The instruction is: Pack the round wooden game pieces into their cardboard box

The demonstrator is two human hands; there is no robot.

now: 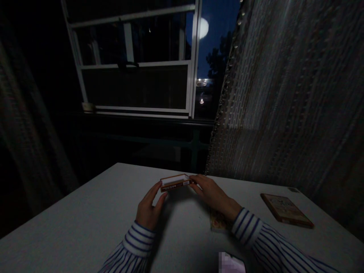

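Between my two hands is a small shallow cardboard box [174,185], brown-orange outside and white inside, with print and a barcode on its near side. My left hand [148,206] grips its left end, thumb below and fingers at the edge. At the right end, my right hand [209,191] pinches the corner between thumb and fingers. The box is held tilted above the white table [99,212]. Under my right forearm lies a patterned item [216,222], partly hidden by the sleeve.
A flat brown box or book [287,209] lies at the table's right side. A pale pinkish object [233,263], partly pixelated, sits at the near edge. Behind the table are a window [136,87] and a curtain [264,94]. The room is dim.
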